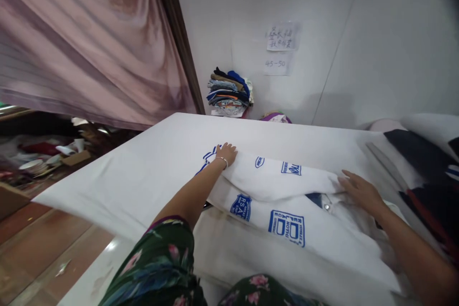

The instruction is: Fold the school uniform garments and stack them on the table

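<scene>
A white garment with blue printed patches point(287, 227) lies on the white table in front of me, one sleeve point(272, 174) stretched across its upper part. My left hand point(226, 154), with a bracelet at the wrist, rests flat on the sleeve near its blue-striped cuff point(208, 157), fingers spread. At the other end of the sleeve, my right hand point(360, 192) touches the cloth near the shoulder with its fingers stretched out. A snap button point(326, 206) and a bit of dark lining show by the collar. Pale cloth lies along the near side of the garment.
Dark and grey clothes point(412, 158) are heaped on the right of the table point(143, 162). Against the wall stands a stack of folded clothes point(229, 91), below paper notes point(281, 38). A pink curtain point(107, 48) hangs at left, with clutter point(46, 158) beneath it.
</scene>
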A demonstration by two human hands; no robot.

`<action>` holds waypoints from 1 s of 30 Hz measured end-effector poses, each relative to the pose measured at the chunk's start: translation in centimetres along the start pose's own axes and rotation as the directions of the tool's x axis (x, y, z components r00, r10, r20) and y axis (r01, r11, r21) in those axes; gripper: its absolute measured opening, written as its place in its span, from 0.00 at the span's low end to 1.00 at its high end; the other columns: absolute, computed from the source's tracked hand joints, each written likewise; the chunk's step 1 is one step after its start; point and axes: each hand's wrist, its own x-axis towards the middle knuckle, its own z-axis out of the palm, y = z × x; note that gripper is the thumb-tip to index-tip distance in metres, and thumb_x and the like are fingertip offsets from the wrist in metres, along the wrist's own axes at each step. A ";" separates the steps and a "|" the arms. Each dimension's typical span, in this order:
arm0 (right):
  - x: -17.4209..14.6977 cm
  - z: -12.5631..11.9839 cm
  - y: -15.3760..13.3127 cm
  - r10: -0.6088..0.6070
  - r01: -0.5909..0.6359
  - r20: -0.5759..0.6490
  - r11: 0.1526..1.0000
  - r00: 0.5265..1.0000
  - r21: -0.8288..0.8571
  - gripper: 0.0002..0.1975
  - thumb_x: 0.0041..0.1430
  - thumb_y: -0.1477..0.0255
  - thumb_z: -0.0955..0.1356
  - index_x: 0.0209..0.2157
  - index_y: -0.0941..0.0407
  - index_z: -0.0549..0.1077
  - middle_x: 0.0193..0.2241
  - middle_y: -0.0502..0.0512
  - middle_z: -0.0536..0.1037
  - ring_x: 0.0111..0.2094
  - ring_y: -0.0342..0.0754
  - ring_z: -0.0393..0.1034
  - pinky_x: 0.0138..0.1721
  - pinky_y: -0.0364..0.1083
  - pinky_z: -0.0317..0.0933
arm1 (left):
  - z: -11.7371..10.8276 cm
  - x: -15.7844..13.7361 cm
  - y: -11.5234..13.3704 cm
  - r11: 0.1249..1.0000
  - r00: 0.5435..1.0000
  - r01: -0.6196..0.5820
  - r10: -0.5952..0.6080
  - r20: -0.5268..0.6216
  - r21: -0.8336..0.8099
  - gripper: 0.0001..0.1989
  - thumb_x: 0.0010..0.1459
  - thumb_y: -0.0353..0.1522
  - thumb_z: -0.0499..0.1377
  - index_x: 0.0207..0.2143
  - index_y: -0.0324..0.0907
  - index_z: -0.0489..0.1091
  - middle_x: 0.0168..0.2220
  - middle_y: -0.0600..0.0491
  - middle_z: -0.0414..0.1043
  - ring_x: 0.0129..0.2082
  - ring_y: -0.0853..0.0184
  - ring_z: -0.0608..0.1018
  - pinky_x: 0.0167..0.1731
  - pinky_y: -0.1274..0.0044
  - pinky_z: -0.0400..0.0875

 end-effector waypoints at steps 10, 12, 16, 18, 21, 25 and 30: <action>-0.9 0.8 -2.1 -0.106 0.129 0.179 0.984 0.978 -0.125 0.19 0.56 0.61 0.58 0.38 0.53 0.76 0.39 0.59 0.78 0.43 0.57 0.71 0.44 0.53 0.62 | 2.5 -0.4 -1.8 1.000 0.999 0.011 -0.012 0.048 0.016 0.24 0.64 0.40 0.45 0.61 0.47 0.57 0.67 0.48 0.50 0.66 0.58 0.50 0.61 0.55 0.40; -1.7 1.0 -1.8 -0.112 0.124 0.127 0.988 0.986 -0.092 0.20 0.57 0.60 0.58 0.39 0.54 0.75 0.40 0.60 0.77 0.43 0.56 0.70 0.45 0.52 0.61 | 2.5 -0.5 -1.7 1.000 0.999 0.009 -0.010 0.037 0.021 0.25 0.63 0.39 0.45 0.62 0.47 0.56 0.67 0.48 0.50 0.66 0.57 0.50 0.61 0.55 0.40; -2.4 1.2 -1.7 -0.113 0.113 0.066 0.994 0.991 0.005 0.22 0.58 0.60 0.58 0.43 0.56 0.74 0.41 0.60 0.76 0.43 0.54 0.69 0.47 0.51 0.61 | 1.7 -0.2 -1.4 0.999 1.000 -0.003 0.003 -0.004 0.046 0.25 0.60 0.36 0.50 0.61 0.46 0.58 0.63 0.45 0.58 0.64 0.57 0.54 0.62 0.55 0.36; -2.5 1.2 -1.7 -0.104 0.100 0.044 0.993 0.994 0.066 0.23 0.59 0.58 0.59 0.47 0.57 0.73 0.44 0.59 0.76 0.46 0.53 0.69 0.50 0.51 0.61 | 1.2 0.1 -1.4 0.998 1.000 -0.006 0.007 -0.017 0.056 0.23 0.59 0.35 0.52 0.57 0.46 0.63 0.60 0.45 0.62 0.63 0.57 0.57 0.62 0.57 0.34; -2.7 1.4 -1.5 -0.095 0.092 0.027 0.991 0.995 0.095 0.25 0.61 0.57 0.58 0.50 0.57 0.72 0.50 0.60 0.74 0.52 0.53 0.66 0.55 0.51 0.58 | 0.9 0.4 -1.9 0.999 1.000 0.012 -0.011 -0.016 0.050 0.18 0.61 0.36 0.49 0.51 0.47 0.69 0.56 0.46 0.66 0.59 0.57 0.62 0.61 0.58 0.41; -2.8 2.0 -1.5 -0.144 0.147 0.050 0.987 0.988 -0.063 0.22 0.63 0.62 0.57 0.49 0.57 0.73 0.54 0.62 0.71 0.57 0.55 0.62 0.58 0.56 0.53 | 1.7 0.3 -2.4 0.999 1.000 0.012 -0.012 0.013 0.037 0.19 0.61 0.35 0.47 0.52 0.48 0.68 0.58 0.48 0.64 0.60 0.59 0.61 0.60 0.59 0.46; -2.2 1.7 -1.9 -0.080 0.085 0.081 0.994 0.993 -0.061 0.21 0.62 0.64 0.60 0.51 0.58 0.73 0.55 0.64 0.70 0.58 0.56 0.61 0.59 0.56 0.53 | 2.1 0.1 -2.2 0.999 1.000 0.006 -0.006 0.001 0.040 0.22 0.61 0.32 0.46 0.58 0.47 0.63 0.62 0.47 0.60 0.63 0.59 0.58 0.61 0.56 0.43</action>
